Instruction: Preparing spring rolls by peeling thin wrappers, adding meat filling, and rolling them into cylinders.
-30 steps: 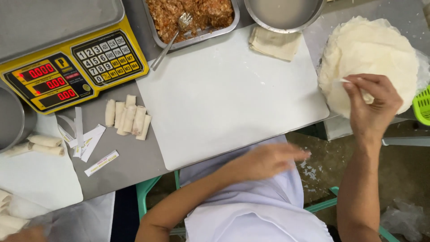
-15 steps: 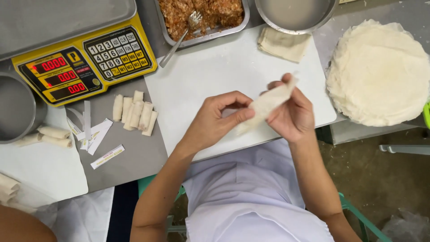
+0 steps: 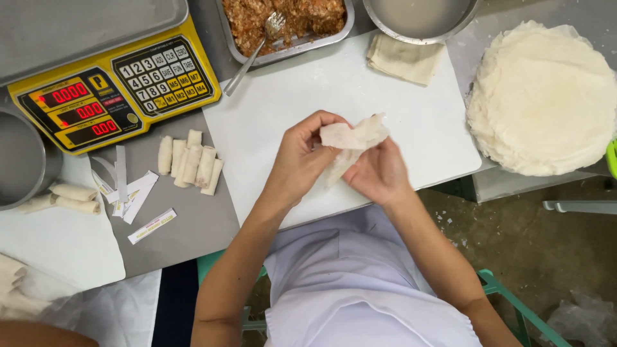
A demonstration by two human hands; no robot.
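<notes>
Hands meet at frame centre over the white cutting board (image 3: pixel 411 115), left hand (image 3: pixel 302 157) and right hand (image 3: pixel 380 172) both pinching a thin spring-roll wrapper (image 3: pixel 353 136).

I see one thin, pale wrapper sheet (image 3: pixel 352 142) — crumpled and partly folded, semi-translucent, edges ragged. It's lifted off the white cutting board (image 3: pixel 411 135), pinched between both hands — upper end flared, lower end trailing down.

Bare forearms, no sleeves visible; white garment over torso; no gloves, rings, watch.
</notes>
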